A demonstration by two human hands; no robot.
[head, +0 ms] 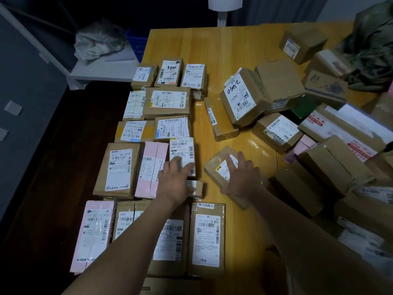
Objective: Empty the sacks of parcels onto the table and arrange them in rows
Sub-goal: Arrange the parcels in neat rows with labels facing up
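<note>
Parcels lie in tidy rows (165,103) along the left side of the yellow wooden table (223,50). A loose heap of brown boxes (276,86) covers the right side. My left hand (174,182) rests flat, fingers straight, on a small white-labelled parcel (182,152) and a smaller box (197,188) at the right end of a row. My right hand (242,175) grips a brown parcel with a white and yellow label (217,167), tilted on the table just right of that row. A dark green sack (372,50) slumps at the far right.
Bare wood shows between the rows and the heap, around the table's middle (212,128). Left of the table are a dark floor, a white low shelf (102,69) with a crumpled grey bag (97,41) and a blue crate (136,43). A white post (223,15) stands behind.
</note>
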